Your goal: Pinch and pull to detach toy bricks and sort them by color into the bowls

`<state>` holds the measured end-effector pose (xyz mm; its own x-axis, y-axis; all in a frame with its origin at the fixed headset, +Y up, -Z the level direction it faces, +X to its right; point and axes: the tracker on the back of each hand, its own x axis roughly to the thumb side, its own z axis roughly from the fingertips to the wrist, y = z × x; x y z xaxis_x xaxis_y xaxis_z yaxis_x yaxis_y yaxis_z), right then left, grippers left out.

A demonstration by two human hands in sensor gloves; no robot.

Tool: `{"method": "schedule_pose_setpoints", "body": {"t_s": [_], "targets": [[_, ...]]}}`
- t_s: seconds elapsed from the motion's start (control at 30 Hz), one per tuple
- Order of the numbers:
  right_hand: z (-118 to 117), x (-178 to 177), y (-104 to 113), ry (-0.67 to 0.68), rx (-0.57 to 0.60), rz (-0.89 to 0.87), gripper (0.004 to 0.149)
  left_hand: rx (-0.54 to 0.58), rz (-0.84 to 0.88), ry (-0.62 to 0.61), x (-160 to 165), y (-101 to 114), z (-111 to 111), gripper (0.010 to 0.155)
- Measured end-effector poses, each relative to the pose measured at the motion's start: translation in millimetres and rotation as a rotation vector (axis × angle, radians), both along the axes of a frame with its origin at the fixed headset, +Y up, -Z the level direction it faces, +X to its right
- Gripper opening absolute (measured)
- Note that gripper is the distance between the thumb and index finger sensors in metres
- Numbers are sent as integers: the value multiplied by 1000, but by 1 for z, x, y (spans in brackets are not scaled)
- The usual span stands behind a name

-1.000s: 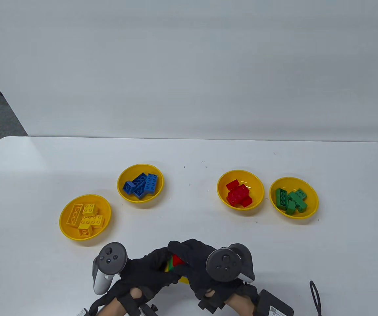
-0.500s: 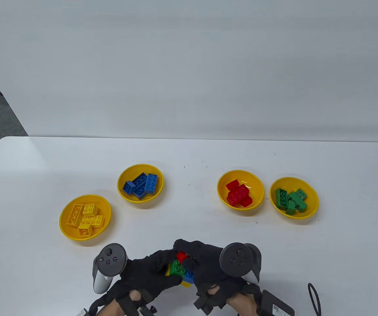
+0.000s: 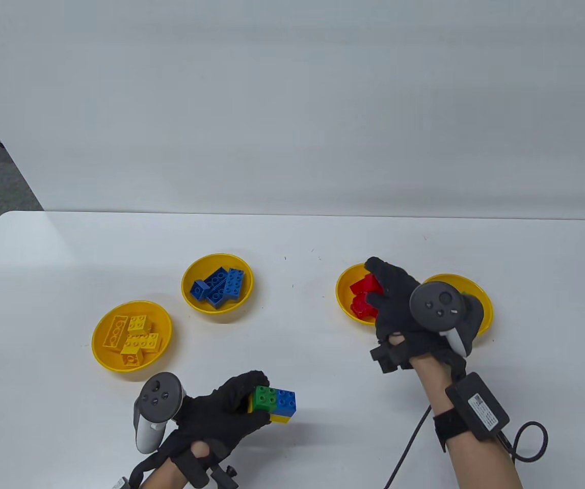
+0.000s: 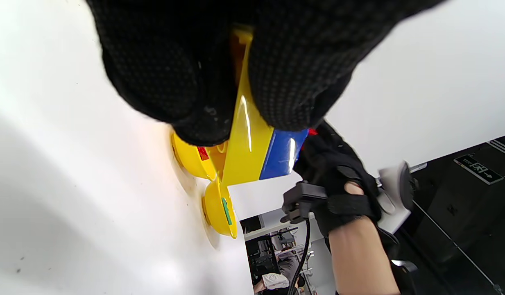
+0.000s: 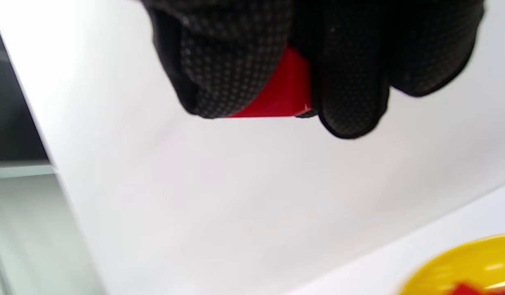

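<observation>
My left hand (image 3: 257,400) grips a small cluster of green, blue and yellow bricks (image 3: 278,403) near the table's front edge; in the left wrist view the fingers (image 4: 285,73) wrap the cluster's yellow and blue side (image 4: 256,151). My right hand (image 3: 376,285) hovers over the bowl of red bricks (image 3: 342,301). Its fingers (image 5: 350,82) pinch a single red brick (image 5: 285,94). In the table view the glove hides most of that brick.
A bowl of yellow bricks (image 3: 101,351) sits at the left, a bowl of blue bricks (image 3: 186,288) behind it. The bowl of green bricks (image 3: 485,305) stands right of the red one, partly under my right hand's tracker. A cable (image 3: 532,443) trails from the right wrist.
The red brick came off the cluster. My right hand carried it up and right to above the red bowl. The left hand stayed low, keeping the green, blue and yellow cluster.
</observation>
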<state>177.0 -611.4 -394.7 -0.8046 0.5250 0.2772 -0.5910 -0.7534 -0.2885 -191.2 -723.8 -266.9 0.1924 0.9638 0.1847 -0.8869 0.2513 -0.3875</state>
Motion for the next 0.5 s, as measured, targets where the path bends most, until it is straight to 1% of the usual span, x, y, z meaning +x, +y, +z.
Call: {"method": "schedule_pose_setpoints", "body": {"t_s": [0.07, 0.13, 0.17, 0.23, 0.33, 0.5], "targets": [[-18, 5, -8, -54, -28, 85, 58, -2, 3, 3, -1, 0, 0, 71], [-40, 11, -21, -97, -83, 170, 57, -5, 0, 8, -1, 0, 0, 71], [-45, 13, -25, -107, -102, 187, 57, -8, -2, 8, -1, 0, 0, 71], [-63, 20, -38, -124, -172, 217, 57, -17, -8, 6, -1, -2, -1, 71], [-79, 26, -50, -149, -251, 217, 58, -28, -17, 3, -1, -4, -2, 71], [-95, 28, -65, -160, -298, 184, 58, -44, -24, -3, 0, -6, -3, 71]]}}
